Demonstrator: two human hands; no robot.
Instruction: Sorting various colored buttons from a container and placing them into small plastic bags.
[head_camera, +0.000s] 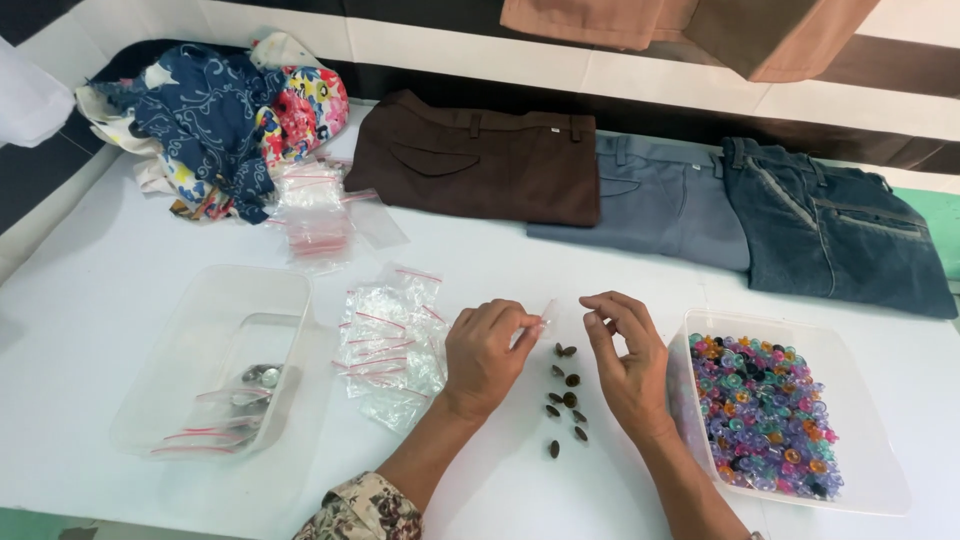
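Several dark buttons (565, 398) lay loose on the desk (120, 260) between our hands as our left hand (485, 355) pinched a small clear bag (546, 314) in its fingers, our right hand (625, 350) curled empty-fingered beside it, the bagging step calling, we judged, for a button picked up next.

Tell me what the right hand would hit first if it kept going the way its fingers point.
Probably the small clear bag pinched in the left hand; the right hand curls toward it, though depth is unclear.

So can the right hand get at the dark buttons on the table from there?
Probably yes. The right hand hovers just beside the dark buttons, which lie loose on the table between both hands, with nothing over them.
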